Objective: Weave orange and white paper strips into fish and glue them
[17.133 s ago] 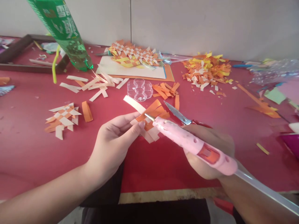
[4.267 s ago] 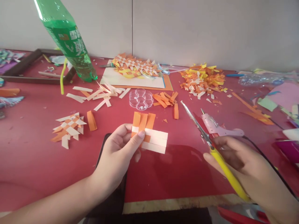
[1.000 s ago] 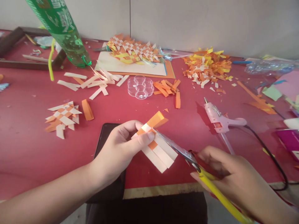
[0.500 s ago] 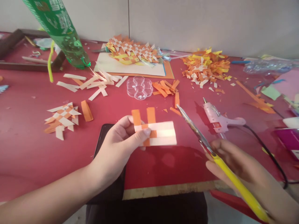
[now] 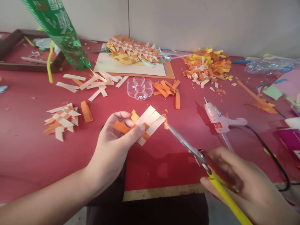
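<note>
Between thumb and fingers, my left hand (image 5: 124, 134) pinches a small weave of white and orange paper strips (image 5: 151, 120); the white ends point up and right. My right hand (image 5: 243, 181) is closed around yellow-handled scissors (image 5: 192, 148). Their blades point up and left, the tips just right of the woven strips. A small orange paper piece (image 5: 165, 121) is by the tips; whether they touch it I cannot tell. A woven paper fish (image 5: 64, 117) lies left of my left hand, with a folded orange strip (image 5: 86, 111) beside it.
White strips (image 5: 100, 82), orange strips (image 5: 166, 87) and a clear flower-shaped tray (image 5: 140, 88) lie on the red table. A pink glue gun (image 5: 217, 118) with a black cord is at right. Paper scraps (image 5: 207, 67) are heaped behind. A green bottle (image 5: 63, 34) stands at back left.
My left hand has turned the woven strips, so the white ends now slant up and right. The scissors have moved left and down, their tips closer to the strips.
</note>
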A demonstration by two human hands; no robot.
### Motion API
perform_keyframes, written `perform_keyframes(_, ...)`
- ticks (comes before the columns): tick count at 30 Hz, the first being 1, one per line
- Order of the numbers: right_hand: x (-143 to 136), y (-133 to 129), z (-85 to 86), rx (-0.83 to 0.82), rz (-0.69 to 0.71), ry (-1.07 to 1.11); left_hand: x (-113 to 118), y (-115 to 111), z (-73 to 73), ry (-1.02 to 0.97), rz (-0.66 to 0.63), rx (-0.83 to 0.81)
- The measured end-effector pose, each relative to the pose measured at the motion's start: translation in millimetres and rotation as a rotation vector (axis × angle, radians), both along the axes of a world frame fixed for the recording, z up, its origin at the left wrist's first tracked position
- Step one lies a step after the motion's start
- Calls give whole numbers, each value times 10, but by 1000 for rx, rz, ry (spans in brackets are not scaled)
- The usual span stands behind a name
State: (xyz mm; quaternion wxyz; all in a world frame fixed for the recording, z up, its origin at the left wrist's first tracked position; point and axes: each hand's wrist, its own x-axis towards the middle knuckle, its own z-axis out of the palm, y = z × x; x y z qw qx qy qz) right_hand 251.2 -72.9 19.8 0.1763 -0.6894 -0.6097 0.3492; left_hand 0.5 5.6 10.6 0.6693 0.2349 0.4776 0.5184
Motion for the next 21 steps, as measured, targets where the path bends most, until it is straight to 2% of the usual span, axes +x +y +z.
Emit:
perform_keyframes(3,20,28,15,-114,59,-21,-12,-5,-17,19,-17,4)
perform_keyframes(13,-95,52,58,-91,-40,-32,1,-16,-24,51,-39,32)
perform_keyframes(21,-82,44,26,5,-33,-76,-5,-13,-43,40,-58,34)
